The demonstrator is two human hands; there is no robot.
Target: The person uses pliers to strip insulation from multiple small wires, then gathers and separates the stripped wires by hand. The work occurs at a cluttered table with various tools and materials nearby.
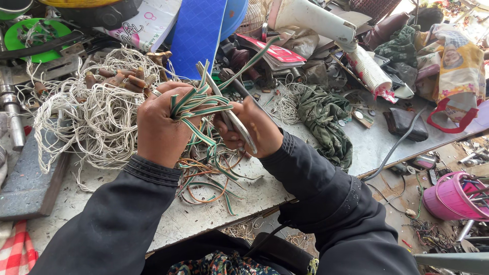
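- The left hand (pixel 160 125) is gripping a bunch of green-striped flat wires (pixel 201 104), its fingers curled tight around them.
- The right hand (pixel 254 127) is closing round a metal blade tool (pixel 232 114), whose tip is crossing the wires just beyond the left fingers.
- Below both hands, cut wire scraps (pixel 209 178) are lying on the bench (pixel 204 219); left of the fingers, a white cord tangle (pixel 97 117) is sitting untouched, so much appears left.

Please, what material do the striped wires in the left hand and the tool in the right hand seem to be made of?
The striped wires look plastic-coated: smooth, slightly glossy green and white insulation that bends freely in the left hand. The tool in the right hand appears to be bare metal: grey, with a dull shine along its narrow arms.
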